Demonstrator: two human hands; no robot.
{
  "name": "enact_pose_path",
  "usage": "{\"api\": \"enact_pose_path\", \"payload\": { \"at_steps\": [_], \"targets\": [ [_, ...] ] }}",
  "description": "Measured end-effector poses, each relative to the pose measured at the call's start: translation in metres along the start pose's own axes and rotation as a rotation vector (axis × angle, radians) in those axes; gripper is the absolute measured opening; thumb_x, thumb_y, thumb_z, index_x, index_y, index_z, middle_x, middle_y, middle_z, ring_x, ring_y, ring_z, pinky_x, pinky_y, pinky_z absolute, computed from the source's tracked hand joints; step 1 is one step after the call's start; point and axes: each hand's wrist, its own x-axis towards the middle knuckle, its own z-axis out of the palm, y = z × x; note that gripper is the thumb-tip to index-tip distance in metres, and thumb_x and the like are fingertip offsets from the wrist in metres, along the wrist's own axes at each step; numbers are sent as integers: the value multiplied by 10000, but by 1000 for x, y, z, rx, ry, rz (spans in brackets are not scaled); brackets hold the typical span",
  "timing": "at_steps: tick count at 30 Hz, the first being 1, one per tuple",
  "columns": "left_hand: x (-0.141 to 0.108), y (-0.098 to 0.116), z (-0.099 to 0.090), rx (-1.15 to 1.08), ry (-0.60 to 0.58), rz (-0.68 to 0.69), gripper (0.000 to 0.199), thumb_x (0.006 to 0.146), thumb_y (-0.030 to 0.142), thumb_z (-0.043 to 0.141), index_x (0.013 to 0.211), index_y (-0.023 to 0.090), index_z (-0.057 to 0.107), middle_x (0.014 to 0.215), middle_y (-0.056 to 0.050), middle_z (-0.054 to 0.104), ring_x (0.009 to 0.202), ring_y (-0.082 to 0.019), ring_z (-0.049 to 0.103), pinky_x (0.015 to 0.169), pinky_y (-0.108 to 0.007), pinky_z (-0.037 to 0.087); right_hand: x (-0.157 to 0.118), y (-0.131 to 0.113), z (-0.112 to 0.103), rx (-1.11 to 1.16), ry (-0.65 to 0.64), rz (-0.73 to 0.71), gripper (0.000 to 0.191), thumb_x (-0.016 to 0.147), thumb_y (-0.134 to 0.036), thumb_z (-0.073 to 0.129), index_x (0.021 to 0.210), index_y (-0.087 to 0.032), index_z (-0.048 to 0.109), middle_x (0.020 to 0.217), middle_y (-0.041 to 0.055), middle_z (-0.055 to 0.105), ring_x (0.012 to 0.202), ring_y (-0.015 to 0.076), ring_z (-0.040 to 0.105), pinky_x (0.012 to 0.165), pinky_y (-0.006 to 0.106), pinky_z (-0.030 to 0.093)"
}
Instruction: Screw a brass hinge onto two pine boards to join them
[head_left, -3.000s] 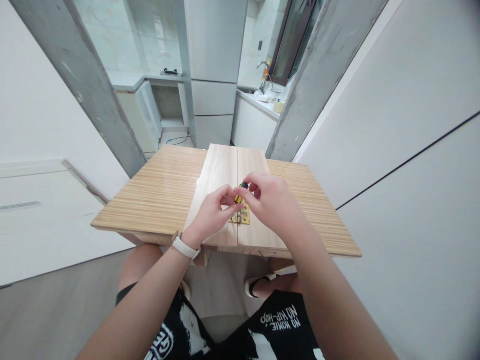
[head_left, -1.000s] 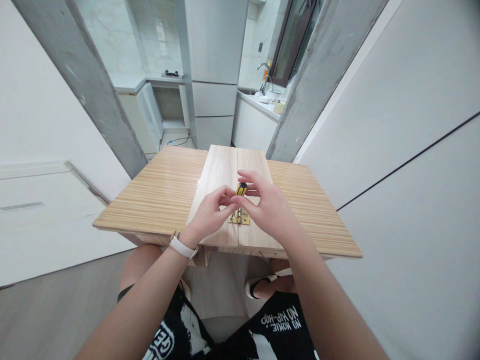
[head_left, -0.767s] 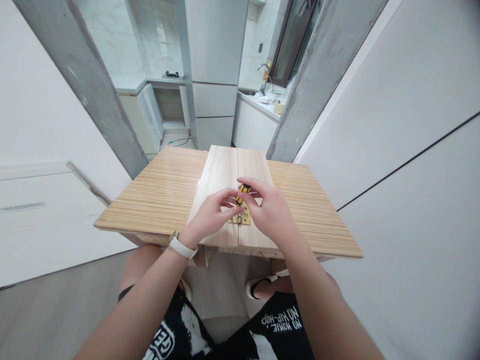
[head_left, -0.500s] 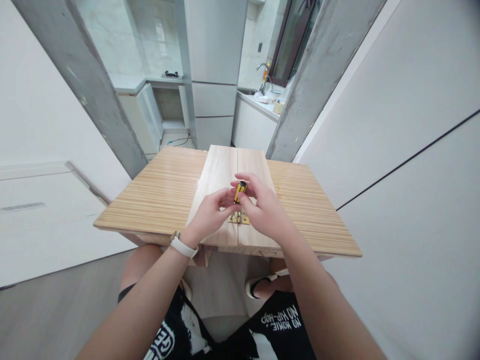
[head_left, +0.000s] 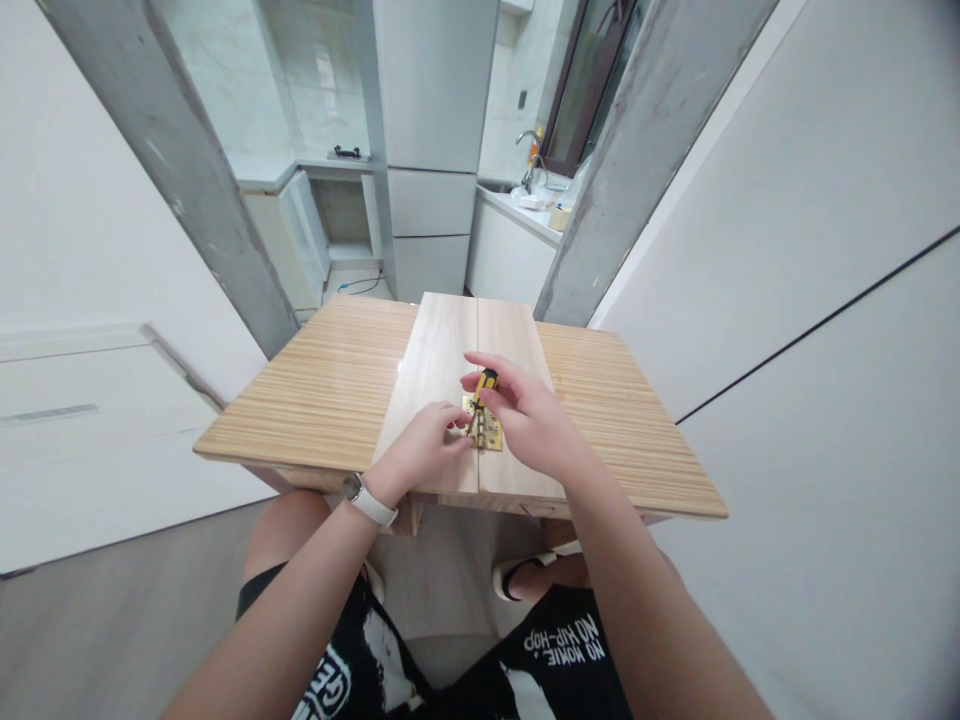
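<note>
Two pale boards point(head_left: 439, 350) lie side by side on a striped wooden table point(head_left: 337, 370), with a brass hinge point(head_left: 491, 432) across their seam near the front. My right hand point(head_left: 525, 410) grips a yellow and black screwdriver point(head_left: 487, 380) by its handle, the shaft slanting down to the hinge's left leaf. My left hand point(head_left: 431, 440) rests on the left board, its thumb and fingertips pinched by the hinge at the tool's tip. Whatever is between those fingertips is too small to make out.
A white wall panel point(head_left: 825, 400) rises at the right. Beyond the table are a fridge point(head_left: 431, 100), a sink faucet point(head_left: 529, 160) and low cabinets point(head_left: 281, 235). My knees are under the table's front edge.
My left hand has lowered to the hinge, away from the screwdriver's handle. The screwdriver has moved slightly down and right and tilted, its shaft now showing. More of the hinge is visible.
</note>
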Motion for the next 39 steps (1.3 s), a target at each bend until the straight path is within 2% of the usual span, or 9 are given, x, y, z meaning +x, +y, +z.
{"api": "enact_pose_path", "payload": {
  "at_steps": [6, 10, 13, 17, 20, 23, 31, 35, 39],
  "targets": [
    [3, 5, 6, 2, -30, -50, 175, 947, 200, 635, 782, 181, 691, 770, -26, 691, 714, -180, 610, 681, -300, 426, -13, -12, 2, -45, -1, -145, 392, 1048, -205, 481, 1416, -298, 580, 1171, 53, 694, 1040, 187, 673, 915, 379, 553],
    [2, 8, 2, 6, -20, -73, 121, 934, 196, 651, 828, 180, 708, 825, -41, 723, 778, -196, 650, 724, -307, 447, -30, -30, -6, -50, 219, -261, 375, 1082, -265, 472, 1449, -327, 511, 1125, 41, 657, 993, 189, 653, 901, 376, 537],
    [1, 8, 2, 57, -15, -80, 109, 945, 198, 637, 850, 182, 689, 857, -53, 719, 799, -206, 648, 735, -320, 456, -39, -27, -18, -238, 364, -203, 299, 1083, -323, 486, 1374, -316, 552, 1053, 31, 647, 906, 191, 631, 844, 365, 513],
    [3, 8, 7, 213, 7, -40, 145, 986, 220, 590, 846, 192, 614, 892, -69, 687, 836, -225, 630, 759, -344, 451, -46, -3, -29, -494, 463, -44, 201, 1024, -388, 597, 1156, -252, 663, 849, 10, 672, 742, 186, 624, 712, 326, 470],
    [6, 9, 10, 340, 0, -7, 180, 1011, 250, 570, 838, 199, 577, 891, -79, 667, 848, -240, 621, 769, -359, 441, -52, 16, -29, -601, 406, 10, 170, 1004, -384, 623, 972, -232, 691, 854, 28, 727, 759, 193, 664, 714, 322, 462],
    [8, 14, 10, 406, 9, 3, 217, 1039, 270, 523, 839, 200, 571, 876, -85, 654, 842, -247, 608, 763, -366, 423, -60, 30, -23, -646, 330, 35, 178, 1014, -354, 608, 917, -230, 691, 887, 39, 755, 831, 218, 702, 760, 338, 470],
    [-4, 41, 12, -237, 7, -184, 331, 1073, 436, 482, 845, 204, 543, 757, 16, 569, 706, -161, 526, 660, -299, 371, -72, 47, 3, -581, 171, 30, 163, 1008, -352, 662, 1091, -235, 738, 1062, 67, 795, 981, 248, 742, 858, 359, 530],
    [-9, 46, 23, -310, 22, -204, 328, 1064, 447, 501, 853, 202, 557, 775, 19, 575, 726, -157, 525, 676, -296, 377, -74, 45, 11, -485, 154, -13, 157, 1029, -270, 610, 1074, -256, 760, 1062, 48, 804, 980, 213, 748, 869, 328, 536],
    [-9, 42, 30, -355, 28, -214, 323, 1054, 455, 507, 863, 202, 569, 787, 8, 592, 736, -165, 533, 683, -295, 390, -72, 44, 11, -562, 138, 4, 169, 1008, -240, 614, 1089, -249, 762, 1051, 56, 810, 955, 230, 754, 836, 346, 536]
  ]
}}
